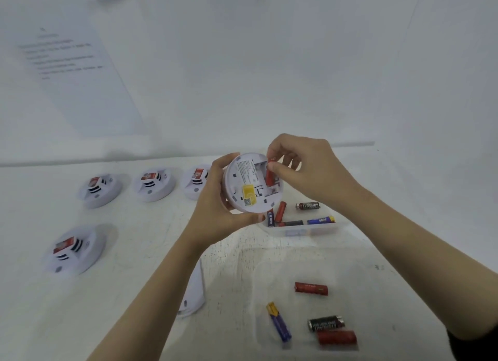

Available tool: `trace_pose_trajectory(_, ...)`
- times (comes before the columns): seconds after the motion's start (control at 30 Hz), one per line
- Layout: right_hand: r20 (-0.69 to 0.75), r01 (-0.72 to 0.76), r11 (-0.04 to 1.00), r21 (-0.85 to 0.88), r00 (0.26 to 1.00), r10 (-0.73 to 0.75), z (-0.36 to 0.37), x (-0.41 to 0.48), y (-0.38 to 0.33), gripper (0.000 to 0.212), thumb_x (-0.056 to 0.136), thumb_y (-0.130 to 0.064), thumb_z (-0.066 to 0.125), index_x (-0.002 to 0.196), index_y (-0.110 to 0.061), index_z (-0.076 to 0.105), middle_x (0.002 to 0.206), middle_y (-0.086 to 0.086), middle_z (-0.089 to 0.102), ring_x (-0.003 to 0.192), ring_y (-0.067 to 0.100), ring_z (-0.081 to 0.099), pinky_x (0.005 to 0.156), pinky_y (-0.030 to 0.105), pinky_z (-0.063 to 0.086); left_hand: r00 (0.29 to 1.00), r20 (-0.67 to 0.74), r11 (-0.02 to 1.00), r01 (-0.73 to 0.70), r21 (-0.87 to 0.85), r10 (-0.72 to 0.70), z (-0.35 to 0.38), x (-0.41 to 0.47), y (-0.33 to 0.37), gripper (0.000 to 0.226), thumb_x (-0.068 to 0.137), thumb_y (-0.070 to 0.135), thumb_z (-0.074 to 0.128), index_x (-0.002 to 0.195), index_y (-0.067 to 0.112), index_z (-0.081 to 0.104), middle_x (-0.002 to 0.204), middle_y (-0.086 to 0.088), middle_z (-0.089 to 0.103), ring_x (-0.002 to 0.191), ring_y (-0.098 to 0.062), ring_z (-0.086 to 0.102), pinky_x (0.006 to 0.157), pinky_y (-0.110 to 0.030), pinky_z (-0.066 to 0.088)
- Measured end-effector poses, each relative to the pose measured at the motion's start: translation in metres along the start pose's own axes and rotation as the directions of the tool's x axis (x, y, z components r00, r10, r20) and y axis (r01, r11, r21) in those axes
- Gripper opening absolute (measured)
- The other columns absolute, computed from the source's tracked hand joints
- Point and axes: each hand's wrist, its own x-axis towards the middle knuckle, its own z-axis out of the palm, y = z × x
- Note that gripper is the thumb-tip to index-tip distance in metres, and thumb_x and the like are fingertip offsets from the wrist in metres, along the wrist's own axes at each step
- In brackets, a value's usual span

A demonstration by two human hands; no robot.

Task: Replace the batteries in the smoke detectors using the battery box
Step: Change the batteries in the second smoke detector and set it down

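A smoke detector is held above the white table with its back turned to the camera. It is gripped at the rim by the curled fingers of the left hand, while a red battery is pinched between thumb and fingertips of the right hand at the open battery bay. The slot beside the battery appears unfilled. Just behind and below the detector the battery box is seen, with about five cells lying in it. Four loose batteries are scattered on the table nearer the camera (spent ones, it may be judged, though nothing confirms it). Four further detectors are set face-up to the left, and a white round part, possibly a base plate, is half hidden under the left forearm. Whether the pinched cell is going in or coming out cannot be told. The work is judged to be about midway, with this unit unfinished and not yet closed up, and the state of the other four unknown.
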Motion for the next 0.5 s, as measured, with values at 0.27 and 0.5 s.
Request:
trace_pose_trajectory(0.27, -0.008, 0.154, 0.98, -0.126, 0.988, -0.156, 0.009, -0.005, 0.006, 0.006, 0.09, -0.018, 0.059, 0.092, -0.014, 0.063, 0.095, -0.003, 0.061, 0.091, 0.008, 0.052, 0.076, 0.021, 0.042, 0.999, -0.033, 1.0, 0.004, -0.031, -0.005, 0.001, -0.006, 0.009, 0.097, 0.052, 0.027, 0.087, 0.135, 0.02, 0.037, 0.128, 0.001, 0.052, 0.121, -0.023, 0.054, 0.083, -0.046, 0.058)
trace_pose_trajectory(0.5, 0.065, -0.012, 0.988, 0.156, 0.998, 0.002, 0.016, -0.022, 0.006, 0.023, 0.095, -0.018, 0.05, 0.116, -0.025, 0.058, 0.076, -0.021, 0.061, 0.041, 0.014, 0.048, 0.043, 0.013, 0.034, 0.999, -0.051, 0.998, -0.006, -0.057, 0.003, -0.004, -0.011, 0.015, 0.096, 0.054, 0.023, 0.087, 0.135, 0.02, 0.037, 0.128, 0.005, 0.054, 0.12, -0.022, 0.055, 0.083, -0.043, 0.058)
